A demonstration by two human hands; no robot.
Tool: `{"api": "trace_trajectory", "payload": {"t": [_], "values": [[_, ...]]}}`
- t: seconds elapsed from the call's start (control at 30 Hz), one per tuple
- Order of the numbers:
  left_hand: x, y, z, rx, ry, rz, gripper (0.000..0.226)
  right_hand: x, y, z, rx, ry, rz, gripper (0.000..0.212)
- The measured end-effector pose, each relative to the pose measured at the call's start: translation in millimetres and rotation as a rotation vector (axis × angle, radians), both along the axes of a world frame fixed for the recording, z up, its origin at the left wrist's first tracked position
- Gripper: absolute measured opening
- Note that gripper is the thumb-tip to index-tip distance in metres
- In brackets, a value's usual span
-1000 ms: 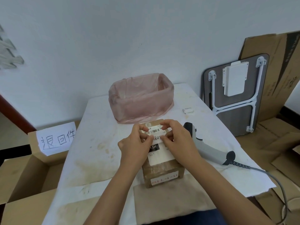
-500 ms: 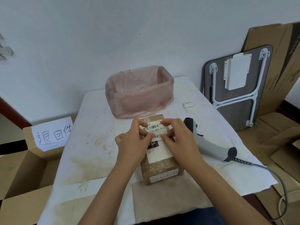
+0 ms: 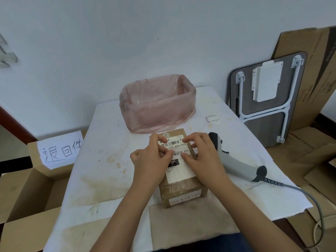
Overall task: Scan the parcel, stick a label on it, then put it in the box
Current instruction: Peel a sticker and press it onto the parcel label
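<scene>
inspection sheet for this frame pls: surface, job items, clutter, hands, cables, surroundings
Surface: table, white cover, stained.
Job items: parcel on table; label on its top; scanner lying to its right; open box on floor, left, with handwritten sign.
Clutter: pink-lined bin; small white scraps.
Hands: left hand and right hand pressing label onto parcel.
Cables: scanner cable runs off right edge.
Surroundings: folded table, flattened cardboard against wall.

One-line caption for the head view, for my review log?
Both hands, left hand and right hand, press a small label onto the parcel on the table, scanner lying alongside.
</scene>
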State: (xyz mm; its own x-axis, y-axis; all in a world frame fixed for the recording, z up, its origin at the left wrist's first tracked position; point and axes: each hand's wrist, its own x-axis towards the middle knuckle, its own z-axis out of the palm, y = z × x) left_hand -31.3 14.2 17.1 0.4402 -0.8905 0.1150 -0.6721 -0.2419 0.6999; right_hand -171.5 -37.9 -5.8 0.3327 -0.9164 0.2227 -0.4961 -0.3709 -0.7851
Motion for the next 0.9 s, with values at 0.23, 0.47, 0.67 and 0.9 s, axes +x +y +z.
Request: {"api": "trace_trajectory", "payload": {"t": [0.23,0.47,0.67,0.9], "values": [[-2.7,0.0,-2.1,-0.017,-0.046,0.009,0.021,-1.0,2.7,0.7,-0.016,0.069,-0.006,0.022],[-2.6,-1.1,-3.2,0.004,-0.081,0.007,0.020,3.4,5.2,0.7,-0.012,0.087,-0.052,0.010],[-2.7,-0.5,-3.9,0.011,-0.085,0.004,0.020,3.4,7.4,1.9,-0.009,0.099,-0.053,0.017],[-1.7,1.6,-6.6,-0.027,-0.119,-0.032,0.022,2.8,8.5,2.8,-0.026,0.155,-0.029,0.024]]}}
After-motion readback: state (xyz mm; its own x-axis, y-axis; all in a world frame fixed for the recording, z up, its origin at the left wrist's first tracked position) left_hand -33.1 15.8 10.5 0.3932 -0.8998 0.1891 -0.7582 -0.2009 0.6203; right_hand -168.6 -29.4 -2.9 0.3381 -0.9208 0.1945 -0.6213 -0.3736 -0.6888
